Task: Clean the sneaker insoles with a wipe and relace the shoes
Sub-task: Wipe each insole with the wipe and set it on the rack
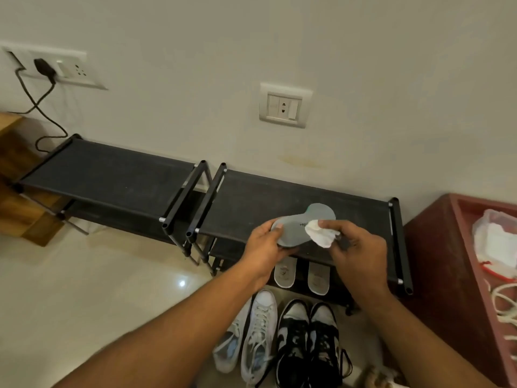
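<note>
Over the black shoe rack [251,191], the left hand [264,245] grips the grey insole [296,228] by its heel, the right hand [361,247] pinching a crumpled wipe [320,232] against it; it looks light, thin and floppy, best supported underneath.

Dim warm indoor light, floor [112,289] glare spot, wide-angle edge bending, soft focus

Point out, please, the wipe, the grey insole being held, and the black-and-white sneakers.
wipe [321,235], head view, on its crumpled white middle.
grey insole [295,233], head view, on its bare grey midsection.
black-and-white sneakers [293,341], head view, on one shoe's laced front.
</note>
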### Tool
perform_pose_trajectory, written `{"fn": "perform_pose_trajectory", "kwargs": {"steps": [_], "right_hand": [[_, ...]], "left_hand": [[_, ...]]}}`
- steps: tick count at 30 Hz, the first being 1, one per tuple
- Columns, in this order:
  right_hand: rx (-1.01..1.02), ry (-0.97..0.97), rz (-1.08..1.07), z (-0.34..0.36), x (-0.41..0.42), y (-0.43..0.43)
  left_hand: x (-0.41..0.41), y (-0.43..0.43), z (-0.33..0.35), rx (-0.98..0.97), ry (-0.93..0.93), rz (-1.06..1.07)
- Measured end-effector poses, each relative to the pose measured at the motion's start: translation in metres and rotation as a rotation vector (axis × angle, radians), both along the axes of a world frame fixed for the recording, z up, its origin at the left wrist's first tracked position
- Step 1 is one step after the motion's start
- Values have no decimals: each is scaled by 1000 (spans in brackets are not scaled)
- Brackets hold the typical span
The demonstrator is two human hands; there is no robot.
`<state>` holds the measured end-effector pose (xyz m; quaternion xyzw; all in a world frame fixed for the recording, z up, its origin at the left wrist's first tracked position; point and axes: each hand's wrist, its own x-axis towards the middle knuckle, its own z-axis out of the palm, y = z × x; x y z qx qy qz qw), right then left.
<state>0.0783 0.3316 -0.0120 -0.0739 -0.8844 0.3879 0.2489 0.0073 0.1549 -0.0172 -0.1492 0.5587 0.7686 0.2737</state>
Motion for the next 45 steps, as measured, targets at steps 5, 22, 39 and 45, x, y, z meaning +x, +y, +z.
{"fn": "perform_pose_trajectory", "kwargs": {"steps": [5, 22, 39, 45], "right_hand": [[88, -17, 19, 0, -13, -16], [565, 91, 333, -16, -30, -75], [579, 67, 298, -12, -33, -64], [661, 69, 367, -13, -31, -71]], "left_hand": [[11, -4, -2, 61, -50, -26], [-23, -30, 20, 130, -61, 120], [-20, -36, 28, 150, -33, 94], [-23, -35, 26, 128, -11, 59]]}}
